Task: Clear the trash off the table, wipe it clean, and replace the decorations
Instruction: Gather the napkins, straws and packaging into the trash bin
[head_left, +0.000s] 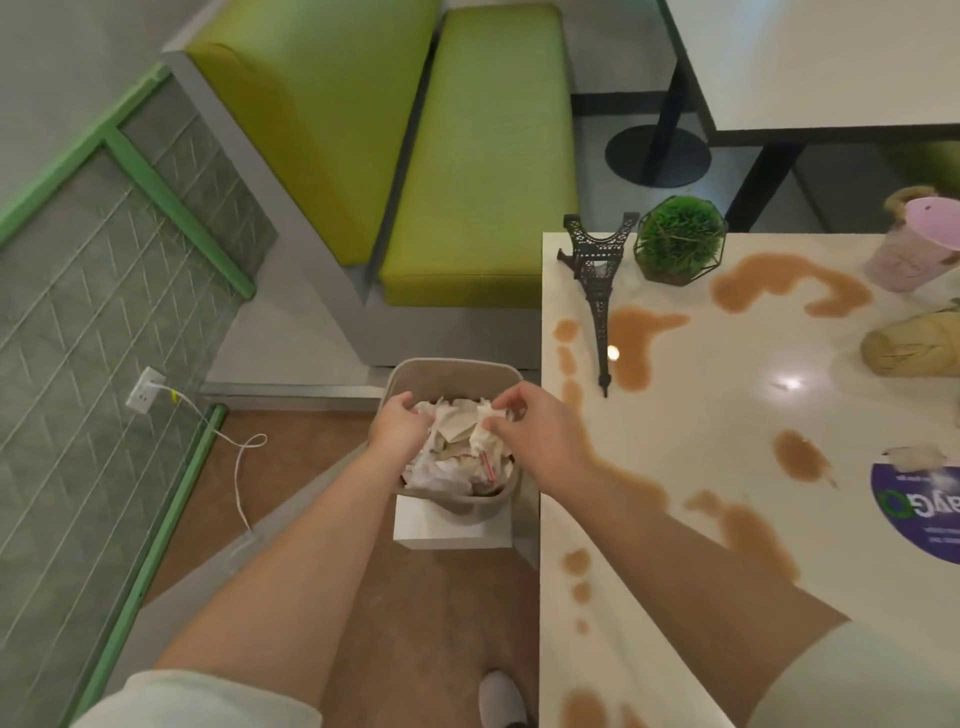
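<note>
Head view: both hands sit over the waste bin (410, 372), which stands on the floor just beside the left edge of the bench (727, 405).
Step in hand: dropping or pressing crumpled paper trash (457, 431) into the waste bin, as I judge it.
Trash: white and beige wads with a red-striped scrap, heaped up to the rim.
Left hand (397, 423): back of the hand up, fingers curled down into the left side of the heap; they seem to grip paper, though the fingertips are hidden.
Right hand (535, 423): thumb and fingers pinch a white wad at the top of the heap, wrist bent down, forearm crossing the bench's left edge.
Doing it well: release over the middle of the bin and press down evenly, since the heap is full and loose pieces could spill over the rim onto the floor.
Left to do: brown spills (634, 338) spread from the far left corner along the left edge to the near edge; a small paper scrap (917, 454) lies by the round purple sticker (919, 512) at the right.
Decorations: Eiffel Tower model (597, 291) lies tipped over at the far left corner, its tip in a spill; caged artificial plant (678, 241) stands beside it.
</note>
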